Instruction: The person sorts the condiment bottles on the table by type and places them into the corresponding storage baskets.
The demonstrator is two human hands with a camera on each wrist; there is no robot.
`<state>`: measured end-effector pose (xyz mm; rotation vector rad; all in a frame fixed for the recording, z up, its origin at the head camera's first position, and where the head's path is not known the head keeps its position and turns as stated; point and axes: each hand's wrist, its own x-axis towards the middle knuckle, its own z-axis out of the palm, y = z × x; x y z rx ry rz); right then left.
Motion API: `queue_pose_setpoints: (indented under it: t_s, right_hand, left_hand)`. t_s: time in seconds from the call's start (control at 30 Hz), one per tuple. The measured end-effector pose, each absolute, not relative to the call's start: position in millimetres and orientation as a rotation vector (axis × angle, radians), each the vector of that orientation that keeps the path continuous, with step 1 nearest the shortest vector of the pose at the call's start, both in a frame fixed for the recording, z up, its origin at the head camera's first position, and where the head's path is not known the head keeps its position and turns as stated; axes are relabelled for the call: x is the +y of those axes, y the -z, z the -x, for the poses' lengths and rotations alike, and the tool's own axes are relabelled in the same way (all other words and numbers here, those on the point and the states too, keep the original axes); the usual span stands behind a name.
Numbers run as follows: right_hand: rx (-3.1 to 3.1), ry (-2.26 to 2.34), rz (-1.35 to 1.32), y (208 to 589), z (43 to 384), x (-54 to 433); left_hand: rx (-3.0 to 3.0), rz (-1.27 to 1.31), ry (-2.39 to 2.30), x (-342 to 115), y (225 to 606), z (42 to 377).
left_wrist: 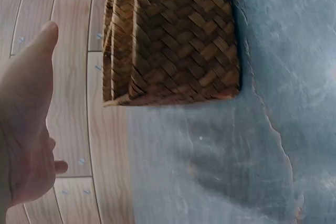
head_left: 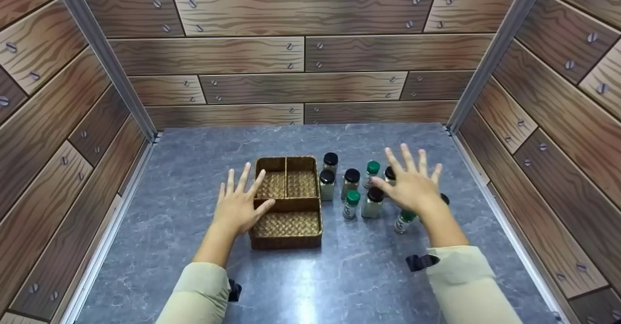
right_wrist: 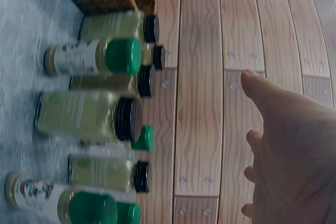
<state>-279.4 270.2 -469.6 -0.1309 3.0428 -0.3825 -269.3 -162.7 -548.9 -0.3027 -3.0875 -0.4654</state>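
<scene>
A woven basket with three compartments stands on the table, all its compartments bare inside. Over its left edge hovers my left hand, fingers spread and holding nothing; the left wrist view shows the basket's woven side beside the hand. To the basket's right stand several spice jars, some black-capped and some green-capped. My right hand is spread above the right-hand jars and hides part of them. In the right wrist view the hand is apart from the square jar.
The grey marbled table is enclosed by wood-patterned walls at the back and both sides, with metal posts in the corners. Two jars stand close against the basket's right side.
</scene>
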Motion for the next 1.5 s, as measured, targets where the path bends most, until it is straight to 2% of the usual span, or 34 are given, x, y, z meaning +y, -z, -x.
queue_pose_setpoints:
  t_s: [0.43, 0.67, 0.9, 1.2, 1.5]
  right_hand:
    - [2.979, 0.431, 0.076, 482, 278, 336]
    - [2.921, 0.656, 0.085, 501, 278, 380]
    - [2.759, 0.986, 0.100, 527, 281, 416]
    - [2.634, 1.219, 0.063, 560, 279, 436]
    - [2.694, 1.248, 0.032, 573, 279, 437]
  left_hand:
    - [-3.029, 0.174, 0.917, -173, 596, 258]
    - [-2.832, 0.218, 1.368, -169, 626, 245]
    - [-2.695, 0.239, 1.629, -168, 638, 244]
    - [-2.535, 0.187, 2.087, -175, 647, 243]
    - [-2.523, 0.211, 2.101, -175, 652, 245]
